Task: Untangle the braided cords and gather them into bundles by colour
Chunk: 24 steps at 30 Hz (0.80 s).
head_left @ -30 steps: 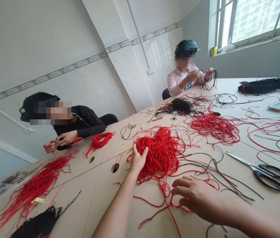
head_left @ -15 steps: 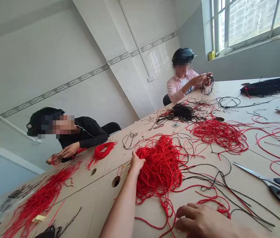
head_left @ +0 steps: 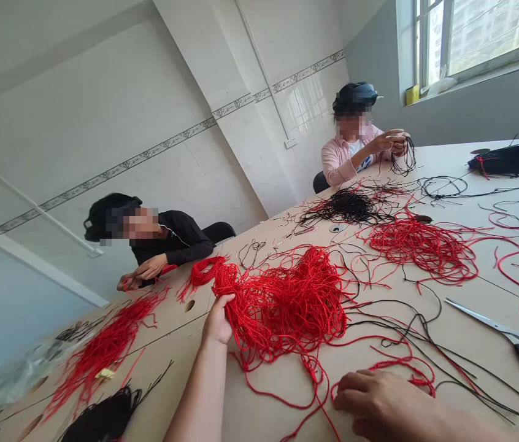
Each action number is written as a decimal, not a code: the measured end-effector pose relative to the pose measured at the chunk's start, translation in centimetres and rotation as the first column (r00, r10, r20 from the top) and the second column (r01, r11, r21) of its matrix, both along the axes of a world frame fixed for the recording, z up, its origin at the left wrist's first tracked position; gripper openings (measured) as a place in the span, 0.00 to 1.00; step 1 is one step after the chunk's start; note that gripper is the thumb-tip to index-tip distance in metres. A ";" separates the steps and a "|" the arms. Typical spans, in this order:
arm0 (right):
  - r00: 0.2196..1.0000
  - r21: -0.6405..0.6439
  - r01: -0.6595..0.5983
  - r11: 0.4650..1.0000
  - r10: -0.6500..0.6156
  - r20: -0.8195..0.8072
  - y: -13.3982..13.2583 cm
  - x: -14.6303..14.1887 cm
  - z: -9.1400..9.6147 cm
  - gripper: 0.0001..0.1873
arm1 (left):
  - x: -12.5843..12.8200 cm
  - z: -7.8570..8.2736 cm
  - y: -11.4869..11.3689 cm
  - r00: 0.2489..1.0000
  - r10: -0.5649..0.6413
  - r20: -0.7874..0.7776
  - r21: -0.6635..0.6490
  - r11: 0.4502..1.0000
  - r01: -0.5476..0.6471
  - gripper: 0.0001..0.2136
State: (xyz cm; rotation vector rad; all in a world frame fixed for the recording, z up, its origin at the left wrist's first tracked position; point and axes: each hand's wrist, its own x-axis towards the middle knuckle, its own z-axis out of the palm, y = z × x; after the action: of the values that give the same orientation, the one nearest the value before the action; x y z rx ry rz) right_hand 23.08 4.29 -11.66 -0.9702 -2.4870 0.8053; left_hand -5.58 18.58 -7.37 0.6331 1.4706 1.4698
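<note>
A big tangled heap of red cord lies on the light wooden table in front of me. My left hand grips the left edge of that heap, with a bunch of cords pulled out sideways. My right hand rests near the bottom of the view, its fingers curled down on loose red strands. Thin black cords trail across the table to the right of the heap.
Black-handled scissors lie at the right edge. A second red heap and a black cord pile sit farther back. One person in black and one in pink handle cords across the table. Red and black bundles lie at left.
My left hand closed on the red heap and dragged its left part sideways, spreading the pile. My right hand slid nearer to me and curled onto loose strands. The camera shifted slightly.
</note>
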 end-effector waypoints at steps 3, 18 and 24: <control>0.999 -0.043 -0.003 0.999 0.004 0.037 0.3 -0.2 -0.2 0.13 | -0.2 0.9 -1.2 1.000 0.029 -0.006 0.066 0.997 -0.029 0.15; 0.999 -0.031 0.035 0.999 -0.034 0.029 0.6 0.2 -1.6 0.16 | 0.8 9.5 -8.7 0.993 0.036 0.115 0.192 0.980 -0.058 0.08; 0.995 -0.048 0.083 0.995 -0.085 -0.051 1.0 0.3 -2.4 0.15 | 2.1 9.0 -13.9 0.981 -0.185 0.058 0.232 0.958 0.167 0.06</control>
State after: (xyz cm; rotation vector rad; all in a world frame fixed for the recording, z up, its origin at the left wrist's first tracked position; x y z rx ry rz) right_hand 23.42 5.28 -14.02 -1.0479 -2.3752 0.8535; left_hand -3.48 4.70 1.63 0.8130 1.1630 1.5155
